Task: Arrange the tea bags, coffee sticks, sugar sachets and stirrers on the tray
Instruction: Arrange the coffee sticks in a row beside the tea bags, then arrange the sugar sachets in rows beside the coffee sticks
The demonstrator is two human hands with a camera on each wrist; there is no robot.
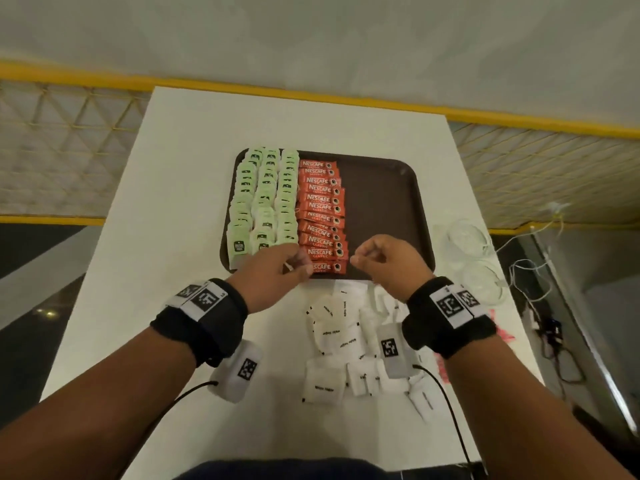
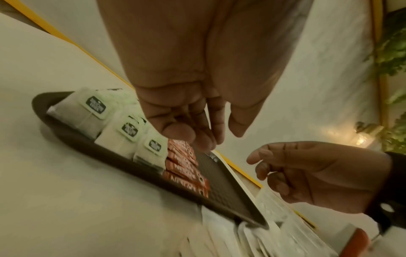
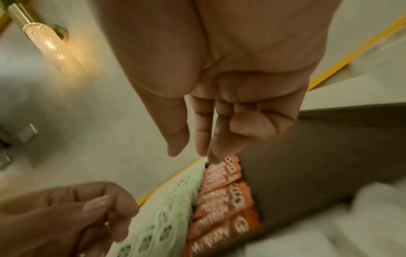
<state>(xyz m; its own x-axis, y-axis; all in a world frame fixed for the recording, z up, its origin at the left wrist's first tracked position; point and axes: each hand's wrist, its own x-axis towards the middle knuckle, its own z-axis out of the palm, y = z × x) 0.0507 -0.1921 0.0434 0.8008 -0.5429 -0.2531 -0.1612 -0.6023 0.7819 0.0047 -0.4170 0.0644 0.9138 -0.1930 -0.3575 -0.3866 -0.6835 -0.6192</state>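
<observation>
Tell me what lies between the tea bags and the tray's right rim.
Head view: a column of coffee sticks sits right beside the tea bags, then bare tray floor up to the right rim.

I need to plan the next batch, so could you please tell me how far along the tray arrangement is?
About halfway. Done: tea bags fill three columns on the tray's left, with a column of coffee sticks beside them. In hand: both hands, left and right, hover at the nearest coffee stick; neither clearly holds anything. Left: the sugar sachets lie loose on the table, and the tray's right part is bare. Stirrers cannot be identified.
</observation>
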